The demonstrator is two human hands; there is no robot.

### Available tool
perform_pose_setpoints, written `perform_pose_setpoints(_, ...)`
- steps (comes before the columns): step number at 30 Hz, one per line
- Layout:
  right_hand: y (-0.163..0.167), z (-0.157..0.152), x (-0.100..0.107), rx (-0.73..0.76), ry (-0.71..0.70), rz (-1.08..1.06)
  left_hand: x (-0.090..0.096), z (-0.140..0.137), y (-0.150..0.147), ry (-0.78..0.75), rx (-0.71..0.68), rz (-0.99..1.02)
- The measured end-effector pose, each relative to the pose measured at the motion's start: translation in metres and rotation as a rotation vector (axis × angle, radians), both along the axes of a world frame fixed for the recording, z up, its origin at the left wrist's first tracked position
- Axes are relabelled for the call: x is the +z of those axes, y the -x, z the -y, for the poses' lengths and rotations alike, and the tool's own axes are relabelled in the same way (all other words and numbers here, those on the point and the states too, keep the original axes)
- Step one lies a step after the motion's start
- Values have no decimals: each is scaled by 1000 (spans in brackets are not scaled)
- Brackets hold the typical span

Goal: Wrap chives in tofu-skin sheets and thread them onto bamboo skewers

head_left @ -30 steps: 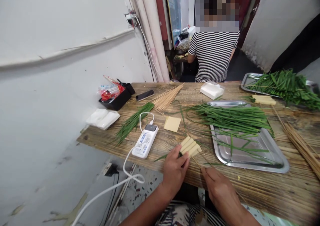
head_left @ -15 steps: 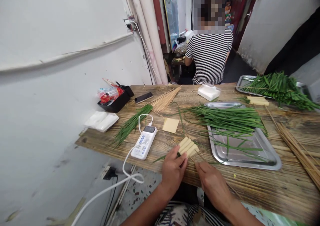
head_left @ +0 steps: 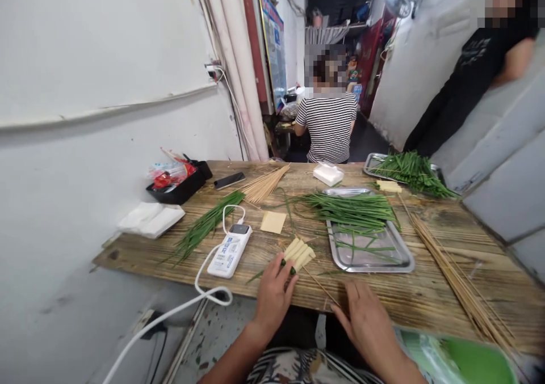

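My left hand (head_left: 275,290) has its fingertips and thumb about the lower left ends of several pale yellow tofu-skin rolls (head_left: 300,253), set side by side with dark green ends showing. From the rolls a thin wooden skewer (head_left: 321,285) runs toward the table's front edge. My right hand (head_left: 368,316) is open, fingers stretched out over the front edge, its thumb near the skewer's lower end. Beyond the rolls lies a square tofu-skin sheet (head_left: 273,222). Long green chives (head_left: 353,208) lie across a metal tray (head_left: 370,268) on the right.
To the left are a white power bank (head_left: 230,252) with a cable, more chives (head_left: 208,225), a phone (head_left: 230,180) and a black box (head_left: 181,185). Skewers (head_left: 447,276) lie at right, others (head_left: 267,184) behind. A person in stripes (head_left: 327,126) sits beyond; another (head_left: 472,83) stands right.
My right hand has opened and come away from the skewer, moving toward the table edge. My left hand stays at the rolls. The view has tilted up and right, bringing a standing person into sight.
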State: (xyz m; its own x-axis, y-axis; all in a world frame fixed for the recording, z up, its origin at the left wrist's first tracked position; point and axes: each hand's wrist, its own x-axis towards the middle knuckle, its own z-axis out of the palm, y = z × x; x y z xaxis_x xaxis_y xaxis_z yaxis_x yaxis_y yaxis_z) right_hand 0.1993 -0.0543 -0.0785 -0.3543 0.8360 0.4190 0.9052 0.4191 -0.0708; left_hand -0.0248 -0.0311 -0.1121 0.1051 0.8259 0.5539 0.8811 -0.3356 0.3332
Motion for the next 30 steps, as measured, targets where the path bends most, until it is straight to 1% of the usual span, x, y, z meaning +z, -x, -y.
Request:
perform_pose_setpoints(2,-3,6,0,-31,75,-17,-1,3,3,-7,-16,-34)
perform_pose_setpoints(3,-2,7,1,-44,147,-35,-2,3,4,-16,-28,-52)
perform_pose_setpoints(6,-1,3,11,-50,436,-178,-5,4,8,-66,-55,-88)
perform_pose_setpoints(9,-2,-6,19,2,753,-455,-8,3,15,-94,-87,-89)
perform_pose_setpoints(12,-3,-8,19,85,1149,-800,-10,3,23,-118,-106,-86)
perform_pose_setpoints(13,-2,-7,18,113,1248,-911,-11,3,26,-131,-109,-82)
perform_pose_setpoints(15,0,-2,17,169,1362,-1101,-10,4,31,-154,-128,-68)
perform_pose_setpoints(18,-3,5,25,230,1458,-1301,-4,8,38,-176,-150,-11)
perform_pose_setpoints(20,-11,6,39,266,1496,-1383,1,11,42,-199,-132,58)
perform_pose_setpoints(22,-24,1,55,292,1464,-1438,5,11,45,-225,-117,100)
perform_pose_setpoints(23,-33,-5,62,289,1421,-1452,5,10,45,-233,-120,99)
perform_pose_setpoints(24,-43,-13,69,278,1365,-1451,5,8,45,-237,-122,86)
perform_pose_setpoints(26,-67,-39,77,219,1201,-1402,1,1,43,-236,-117,45)
perform_pose_setpoints(28,-93,-75,76,148,1012,-1302,-4,-6,40,-233,-107,-2)
perform_pose_setpoints(30,-118,-115,71,58,846,-1184,-9,-13,38,-223,-112,-52)
